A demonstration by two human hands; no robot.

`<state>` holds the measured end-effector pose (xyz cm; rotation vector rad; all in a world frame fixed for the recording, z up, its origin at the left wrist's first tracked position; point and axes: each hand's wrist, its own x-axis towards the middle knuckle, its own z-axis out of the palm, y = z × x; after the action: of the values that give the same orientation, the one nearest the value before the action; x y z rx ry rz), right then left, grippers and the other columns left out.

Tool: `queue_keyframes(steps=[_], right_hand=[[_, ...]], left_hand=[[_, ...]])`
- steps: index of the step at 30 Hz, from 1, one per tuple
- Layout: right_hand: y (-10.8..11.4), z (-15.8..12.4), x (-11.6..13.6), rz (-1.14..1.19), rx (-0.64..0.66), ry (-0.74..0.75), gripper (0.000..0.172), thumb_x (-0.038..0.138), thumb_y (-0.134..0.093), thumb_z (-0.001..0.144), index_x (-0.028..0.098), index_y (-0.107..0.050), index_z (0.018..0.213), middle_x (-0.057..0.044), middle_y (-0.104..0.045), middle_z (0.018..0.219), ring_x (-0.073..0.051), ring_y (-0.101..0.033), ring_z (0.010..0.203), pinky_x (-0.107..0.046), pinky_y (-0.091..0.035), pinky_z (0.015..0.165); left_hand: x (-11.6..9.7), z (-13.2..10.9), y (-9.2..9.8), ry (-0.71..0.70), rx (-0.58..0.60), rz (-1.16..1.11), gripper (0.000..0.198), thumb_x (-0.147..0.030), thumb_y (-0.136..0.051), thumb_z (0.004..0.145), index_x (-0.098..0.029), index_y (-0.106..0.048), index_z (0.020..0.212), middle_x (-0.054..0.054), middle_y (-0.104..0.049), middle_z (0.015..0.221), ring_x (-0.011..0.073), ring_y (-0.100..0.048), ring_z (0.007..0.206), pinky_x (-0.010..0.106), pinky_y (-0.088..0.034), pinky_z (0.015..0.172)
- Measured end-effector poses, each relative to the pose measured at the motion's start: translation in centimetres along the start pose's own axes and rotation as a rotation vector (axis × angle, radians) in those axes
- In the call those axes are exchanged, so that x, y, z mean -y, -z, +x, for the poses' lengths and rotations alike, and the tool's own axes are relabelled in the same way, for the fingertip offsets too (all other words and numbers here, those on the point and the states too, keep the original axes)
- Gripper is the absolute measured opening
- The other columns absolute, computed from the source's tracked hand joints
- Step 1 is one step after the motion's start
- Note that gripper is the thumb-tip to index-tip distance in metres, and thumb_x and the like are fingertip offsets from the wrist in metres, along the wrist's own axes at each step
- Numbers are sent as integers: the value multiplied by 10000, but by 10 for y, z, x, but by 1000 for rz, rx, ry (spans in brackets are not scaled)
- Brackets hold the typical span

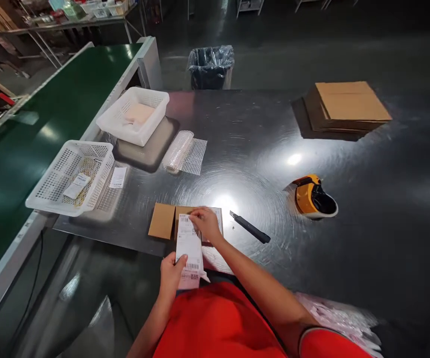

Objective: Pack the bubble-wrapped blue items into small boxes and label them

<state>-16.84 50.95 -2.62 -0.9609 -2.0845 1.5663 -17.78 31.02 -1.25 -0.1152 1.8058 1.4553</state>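
A long white shipping label [189, 248] with printed barcodes hangs between my two hands at the front edge of the metal table. My left hand [172, 273] grips its lower left side, thumb on top. At the label's upper right, my right hand [206, 223] pinches the edge with its fingertips. Partly hidden behind the label and my right hand lies a small open cardboard box [162, 221], its brown flap out to the left. What is inside the box cannot be made out. A black utility knife [250, 227], blade showing, rests to the right of my right hand.
Two white plastic baskets [75, 144] [135, 134] stand at the left beside a green conveyor belt [69, 84]. Bubble wrap [179, 151] lies near them. Rightward are an orange tape dispenser [308, 196] and stacked flat cardboard [353, 102]. A lined bin [210, 74] stands beyond the table.
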Motion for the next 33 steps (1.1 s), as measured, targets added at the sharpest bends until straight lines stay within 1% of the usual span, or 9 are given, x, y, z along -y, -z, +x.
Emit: queue_keyframes(steps=[2, 6, 11, 17, 22, 26, 30, 32, 33], right_hand=[[-6, 20, -7, -121, -61, 4, 78, 245, -710, 761, 234, -740, 689, -42, -753, 1001, -224, -650, 981, -392, -446, 945], [-17, 35, -18, -295, -44, -8, 141, 293, -690, 848, 242, -777, 749, -36, -765, 1016, -233, -636, 1050, -438, -351, 1010], [-22, 33, -26, -339, -58, 10, 227, 374, -631, 917, 237, -784, 821, -41, -769, 1035, -230, -623, 1044, -455, -271, 1010], [-24, 35, -28, -338, -71, -6, 312, 432, -576, 950, 234, -785, 831, -41, -769, 981, -220, -616, 983, -441, -261, 998], [-25, 35, -24, -367, -67, -23, 281, 393, -583, 954, 229, -786, 849, -33, -764, 980, -211, -612, 973, -431, -252, 997], [-27, 33, -23, -389, -74, -21, 250, 358, -598, 952, 228, -777, 835, -31, -758, 983, -211, -605, 979, -426, -256, 983], [-27, 33, -27, -432, -68, 4, 237, 355, -594, 961, 225, -766, 862, -39, -756, 991, -229, -611, 1002, -442, -260, 995], [-26, 34, -30, -472, -59, 18, 231, 360, -580, 969, 218, -761, 955, -58, -753, 1022, -251, -610, 1035, -457, -268, 1006], [-26, 34, -30, -493, -50, 17, 246, 363, -572, 972, 210, -745, 1059, -71, -750, 1048, -260, -611, 1036, -465, -279, 1006]], left_hand=[[15, -5, 0, 76, 51, -59, 665, -705, -837, 529, -105, -734, 797, 84, -739, 731, 174, -612, 634, 286, -484, 604], [30, -12, -1, 151, 53, -150, 674, -698, -849, 523, -93, -739, 799, 94, -746, 722, 175, -619, 613, 295, -490, 605], [26, -10, 2, 148, 47, -187, 631, -666, -853, 556, -100, -750, 815, 86, -746, 719, 184, -637, 631, 300, -495, 621], [24, -5, 5, 140, 54, -159, 659, -684, -844, 559, -100, -751, 848, 94, -753, 742, 205, -655, 666, 306, -498, 619], [24, -3, 4, 171, 73, -133, 700, -724, -827, 540, -102, -748, 850, 99, -759, 767, 198, -645, 656, 305, -492, 624], [27, 1, 2, 161, 54, -125, 703, -724, -831, 526, -98, -751, 833, 86, -742, 726, 191, -629, 644, 304, -491, 623], [44, 0, 8, 138, 70, -80, 689, -727, -799, 572, -106, -766, 869, 77, -727, 710, 190, -618, 633, 309, -487, 620], [59, -7, 17, 140, 95, 40, 681, -759, -763, 572, -114, -761, 790, 62, -684, 616, 179, -575, 562, 309, -461, 579], [68, -12, 23, 148, 106, 107, 674, -774, -761, 543, -122, -748, 712, 55, -652, 560, 175, -548, 528, 309, -441, 554]])
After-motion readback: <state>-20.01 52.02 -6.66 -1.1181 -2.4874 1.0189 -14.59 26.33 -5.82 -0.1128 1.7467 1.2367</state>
